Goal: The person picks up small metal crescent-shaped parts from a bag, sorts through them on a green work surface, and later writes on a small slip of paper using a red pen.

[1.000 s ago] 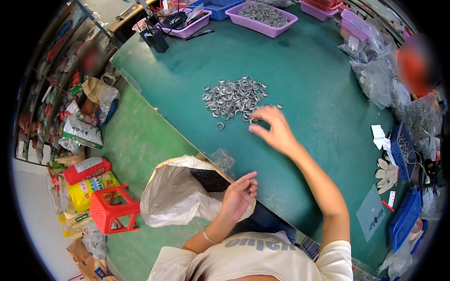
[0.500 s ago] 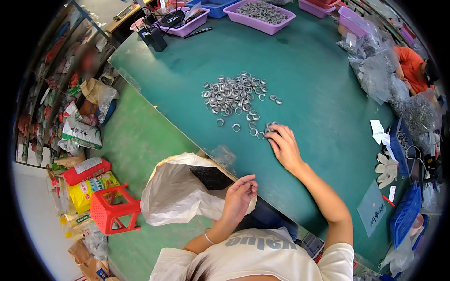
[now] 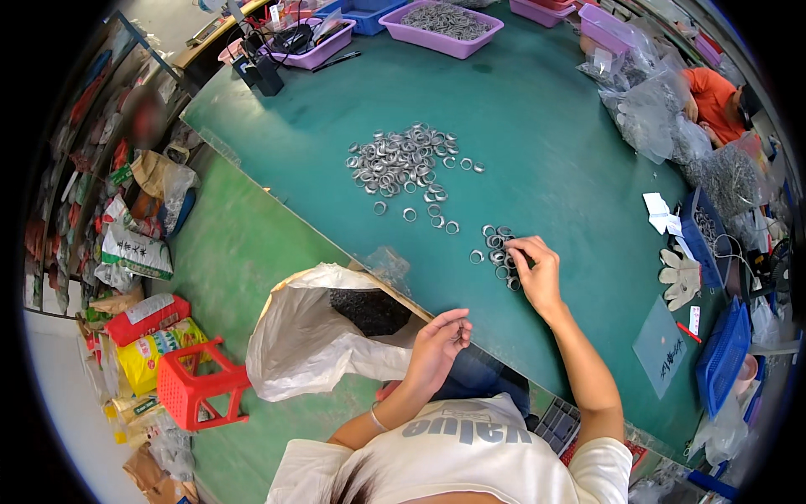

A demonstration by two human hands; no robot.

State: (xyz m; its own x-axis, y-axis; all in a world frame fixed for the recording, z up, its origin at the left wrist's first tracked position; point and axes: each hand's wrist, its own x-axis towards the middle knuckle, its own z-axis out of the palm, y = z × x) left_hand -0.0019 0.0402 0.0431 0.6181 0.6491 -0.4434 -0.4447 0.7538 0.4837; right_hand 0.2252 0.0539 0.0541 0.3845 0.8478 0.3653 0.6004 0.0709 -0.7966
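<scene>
A heap of grey metal rings lies on the green tabletop, with a few loose rings at its near edge. To the right and nearer me is a smaller cluster of metal rings. My right hand is at this cluster, fingers bent and fingertips down on the rings; it seems to pinch one, though the fingers partly cover it. My left hand hovers by the table's near edge, beside an open white sack. Its fingers are curled, and what they hold, if anything, is hidden.
Dark contents show inside the sack. Purple tray of metal parts stands at the far edge. On the right are a glove, a blue basket and clear bags, with a person in orange beyond. A red stool stands left.
My right hand has moved right and a little nearer, and several rings now lie apart from the loose ones by the heap. My left hand has stayed curled near the sack. The view has shifted slightly.
</scene>
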